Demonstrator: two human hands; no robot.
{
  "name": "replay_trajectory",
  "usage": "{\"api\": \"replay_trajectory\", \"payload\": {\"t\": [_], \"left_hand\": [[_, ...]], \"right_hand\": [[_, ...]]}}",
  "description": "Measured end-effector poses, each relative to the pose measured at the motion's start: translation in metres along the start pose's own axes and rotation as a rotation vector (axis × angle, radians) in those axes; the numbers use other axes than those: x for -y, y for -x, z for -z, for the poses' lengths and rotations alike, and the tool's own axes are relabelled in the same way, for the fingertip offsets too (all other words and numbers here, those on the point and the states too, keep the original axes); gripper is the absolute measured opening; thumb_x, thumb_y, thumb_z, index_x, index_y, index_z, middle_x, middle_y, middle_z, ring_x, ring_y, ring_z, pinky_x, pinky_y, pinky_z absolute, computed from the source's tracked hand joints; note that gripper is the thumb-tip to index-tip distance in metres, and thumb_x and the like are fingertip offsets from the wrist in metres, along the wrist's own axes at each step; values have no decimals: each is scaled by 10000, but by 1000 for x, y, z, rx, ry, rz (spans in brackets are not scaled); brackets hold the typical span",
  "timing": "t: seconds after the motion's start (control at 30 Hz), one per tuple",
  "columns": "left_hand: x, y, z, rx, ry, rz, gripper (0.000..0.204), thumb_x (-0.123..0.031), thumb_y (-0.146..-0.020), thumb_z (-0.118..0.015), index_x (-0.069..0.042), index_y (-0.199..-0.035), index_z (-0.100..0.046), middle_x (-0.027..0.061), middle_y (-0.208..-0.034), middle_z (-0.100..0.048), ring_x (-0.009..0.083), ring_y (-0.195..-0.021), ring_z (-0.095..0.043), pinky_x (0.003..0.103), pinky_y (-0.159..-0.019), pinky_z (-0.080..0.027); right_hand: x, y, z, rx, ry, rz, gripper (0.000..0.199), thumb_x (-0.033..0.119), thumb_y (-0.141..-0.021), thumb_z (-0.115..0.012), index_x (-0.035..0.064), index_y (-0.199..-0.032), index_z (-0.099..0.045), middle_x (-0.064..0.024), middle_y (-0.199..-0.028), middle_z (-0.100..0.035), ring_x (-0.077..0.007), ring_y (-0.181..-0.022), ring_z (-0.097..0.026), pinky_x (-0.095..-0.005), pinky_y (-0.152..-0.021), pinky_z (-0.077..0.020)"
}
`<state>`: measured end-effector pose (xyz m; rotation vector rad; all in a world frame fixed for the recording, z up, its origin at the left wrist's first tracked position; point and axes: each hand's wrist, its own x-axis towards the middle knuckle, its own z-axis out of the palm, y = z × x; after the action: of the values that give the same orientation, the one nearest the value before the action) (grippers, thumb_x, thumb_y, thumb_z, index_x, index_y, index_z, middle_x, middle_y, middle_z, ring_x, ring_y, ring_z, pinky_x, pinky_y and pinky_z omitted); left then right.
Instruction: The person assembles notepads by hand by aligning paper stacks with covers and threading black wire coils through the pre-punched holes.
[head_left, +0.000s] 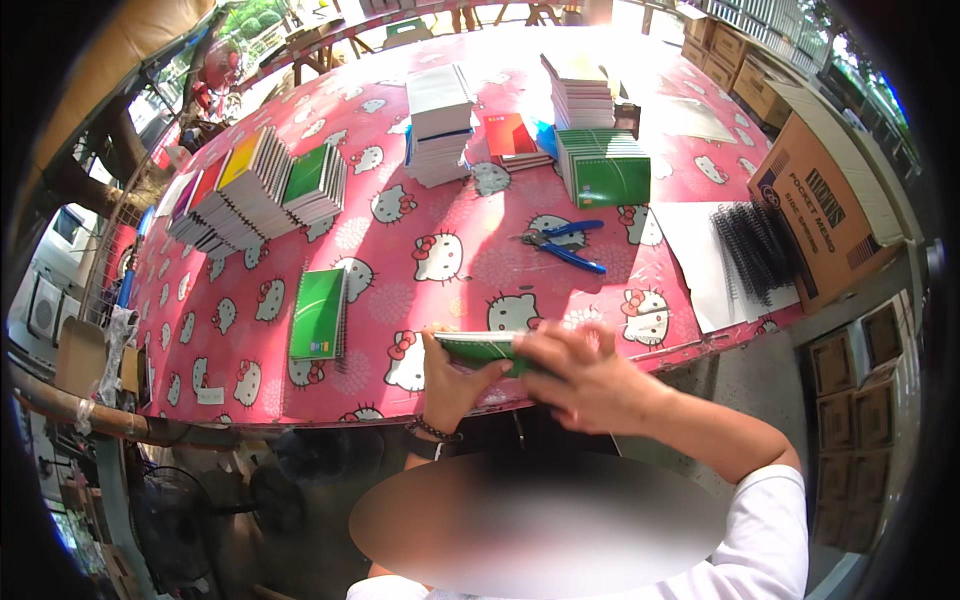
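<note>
A small green notebook (470,350) is held on edge just above the front of the table, its white page edges facing up. My left hand (452,388) grips its left end, thumb against the green cover and fingers behind. At the right end my right hand (570,375) has its bent fingers closed around the notebook, slightly smeared by motion. Whether a coil is between those fingers is hidden. Beyond my hands lie blue-handled pliers (568,249). To the left, a green notebook with a black spiral binding (320,313) lies on the table.
Black spiral coils (752,255) lie on a white sheet (698,285) at the right, beside a cardboard box (830,210). Stacked spiral notebooks (235,190) stand at the left. Farther back are a white-topped stack (438,110), a green stack (605,165) and red booklets (515,140).
</note>
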<state>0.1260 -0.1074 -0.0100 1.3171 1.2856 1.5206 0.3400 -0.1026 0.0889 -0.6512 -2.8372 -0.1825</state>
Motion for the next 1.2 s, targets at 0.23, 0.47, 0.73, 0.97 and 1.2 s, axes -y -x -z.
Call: {"api": "replay_trajectory", "payload": {"t": [0.23,0.47,0.73,0.97,1.2], "left_hand": [[-4,2,6,-3,-174,-133,810,-126,-550,-913,-94,-1110,-329,39,-993,-437,152,-921,-491,304,-836,-446],[-6,7,-11,-36,-26,-60,804,-172,-536,-927,-68,-1056,-323,60,-984,-417,133,-857,-490,290,-749,-465],[-2,5,-5,10,-10,-86,767,-146,-535,-929,-76,-999,-322,33,-919,-411,107,-806,-468,260,-700,-463],[-4,5,-6,2,-24,-91,771,-134,-522,-932,-72,-994,-326,35,-915,-413,113,-804,-465,264,-709,-462],[3,3,-6,10,-15,-73,780,-148,-511,-933,-65,-993,-325,40,-913,-413,133,-818,-456,285,-738,-451]], "right_hand": [[-53,1,23,-240,-840,-364,530,268,-640,-812,74,-1093,-616,-149,-1228,-541,-312,-1127,-505,-411,-956,-395],[-64,18,-49,-61,-1959,-246,534,429,-805,-669,-11,-1105,-629,-178,-1285,-533,-236,-1216,-477,-366,-1028,-345],[-55,4,-29,-90,-1553,-331,478,441,-763,-700,30,-1003,-668,-165,-1214,-575,-254,-1119,-532,-381,-977,-378],[-50,-3,-24,-45,-1745,-327,401,360,-738,-732,53,-989,-677,-157,-1226,-569,-251,-1107,-531,-360,-962,-384],[-55,-18,-24,-8,-1787,-285,446,360,-738,-729,0,-994,-668,-169,-1249,-560,-247,-1087,-565,-356,-932,-426]]}}
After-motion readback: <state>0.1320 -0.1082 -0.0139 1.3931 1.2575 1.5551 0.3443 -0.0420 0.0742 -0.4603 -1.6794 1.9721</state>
